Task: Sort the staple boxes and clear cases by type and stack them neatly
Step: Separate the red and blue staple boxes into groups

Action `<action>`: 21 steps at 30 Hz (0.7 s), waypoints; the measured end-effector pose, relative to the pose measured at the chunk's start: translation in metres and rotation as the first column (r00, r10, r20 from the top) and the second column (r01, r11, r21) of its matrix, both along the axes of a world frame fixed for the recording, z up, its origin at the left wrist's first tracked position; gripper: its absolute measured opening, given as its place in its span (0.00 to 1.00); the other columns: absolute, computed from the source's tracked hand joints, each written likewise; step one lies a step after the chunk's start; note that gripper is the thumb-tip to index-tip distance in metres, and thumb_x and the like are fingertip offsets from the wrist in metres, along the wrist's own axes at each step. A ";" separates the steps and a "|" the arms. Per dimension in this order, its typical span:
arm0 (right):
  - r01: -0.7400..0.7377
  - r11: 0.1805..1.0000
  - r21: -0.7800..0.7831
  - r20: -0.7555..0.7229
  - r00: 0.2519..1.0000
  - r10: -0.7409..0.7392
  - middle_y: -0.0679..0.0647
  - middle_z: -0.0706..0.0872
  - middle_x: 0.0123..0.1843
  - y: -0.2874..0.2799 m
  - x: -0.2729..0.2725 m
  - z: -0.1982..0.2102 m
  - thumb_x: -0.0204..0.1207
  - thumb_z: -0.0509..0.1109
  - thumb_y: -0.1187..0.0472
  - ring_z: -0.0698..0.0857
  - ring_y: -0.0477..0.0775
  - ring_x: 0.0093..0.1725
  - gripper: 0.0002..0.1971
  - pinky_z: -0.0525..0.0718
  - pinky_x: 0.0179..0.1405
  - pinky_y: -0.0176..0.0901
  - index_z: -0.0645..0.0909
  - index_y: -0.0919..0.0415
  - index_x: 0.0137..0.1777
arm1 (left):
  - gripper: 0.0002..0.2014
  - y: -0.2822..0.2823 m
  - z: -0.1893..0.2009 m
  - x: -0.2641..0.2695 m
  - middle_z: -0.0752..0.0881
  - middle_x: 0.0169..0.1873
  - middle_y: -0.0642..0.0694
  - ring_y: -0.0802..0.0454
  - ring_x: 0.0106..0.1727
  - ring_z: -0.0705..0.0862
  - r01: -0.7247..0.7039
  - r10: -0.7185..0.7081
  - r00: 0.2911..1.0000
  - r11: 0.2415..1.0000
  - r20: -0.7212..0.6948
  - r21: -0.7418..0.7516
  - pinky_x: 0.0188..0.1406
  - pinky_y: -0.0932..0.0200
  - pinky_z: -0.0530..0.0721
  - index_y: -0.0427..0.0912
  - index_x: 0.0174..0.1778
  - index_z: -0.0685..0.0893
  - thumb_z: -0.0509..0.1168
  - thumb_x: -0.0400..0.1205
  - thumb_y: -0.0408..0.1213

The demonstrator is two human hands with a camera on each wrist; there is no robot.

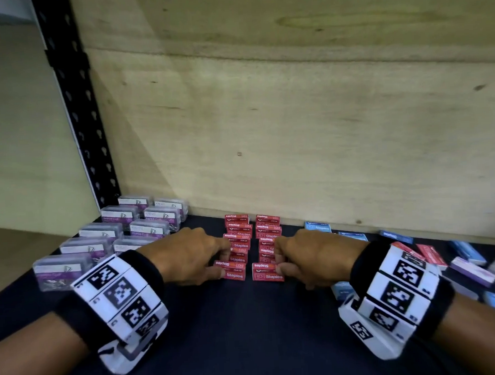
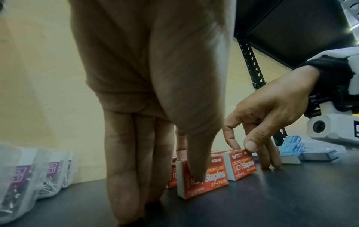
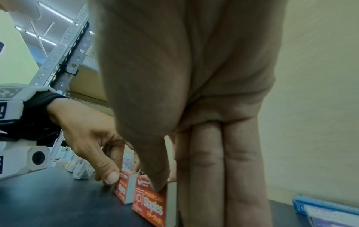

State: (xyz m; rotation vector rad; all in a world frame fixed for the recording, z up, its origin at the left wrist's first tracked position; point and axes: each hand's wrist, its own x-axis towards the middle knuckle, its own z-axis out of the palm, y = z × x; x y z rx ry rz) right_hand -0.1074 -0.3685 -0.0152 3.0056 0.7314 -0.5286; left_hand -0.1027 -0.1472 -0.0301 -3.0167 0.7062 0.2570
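Observation:
Red staple boxes stand in two columns point(image 1: 253, 238) at the middle back of the dark shelf point(image 1: 248, 336). My left hand point(image 1: 219, 260) pinches the front box of the left column point(image 1: 234, 274), thumb on its front face point(image 2: 211, 182), other fingers reaching down beside it. My right hand point(image 1: 280, 256) pinches the front box of the right column point(image 1: 268, 273) near its top edge point(image 3: 151, 205). Both boxes stand on the shelf. Clear paper-clip cases point(image 1: 100, 241) sit in two rows at the left. Blue staple boxes point(image 1: 317, 226) lie along the back right.
A wooden back panel point(image 1: 294, 127) closes the shelf just behind the rows. A black perforated post point(image 1: 76, 110) rises at the left. At the right lies a loose mix of red point(image 1: 433, 252), purple point(image 1: 471, 270) and blue boxes point(image 1: 467, 250).

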 end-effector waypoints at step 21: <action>0.035 0.983 0.180 -0.085 0.996 -0.019 0.42 0.88 0.50 -0.049 -0.025 0.002 0.84 0.64 0.45 0.84 0.44 0.44 0.28 0.82 0.54 0.43 0.59 0.47 0.79 | 0.30 -0.013 0.018 -0.023 0.76 0.41 0.55 0.52 0.50 0.81 -0.185 0.187 0.982 0.982 0.033 -0.046 0.58 0.53 0.81 0.52 0.72 0.64 0.65 0.80 0.62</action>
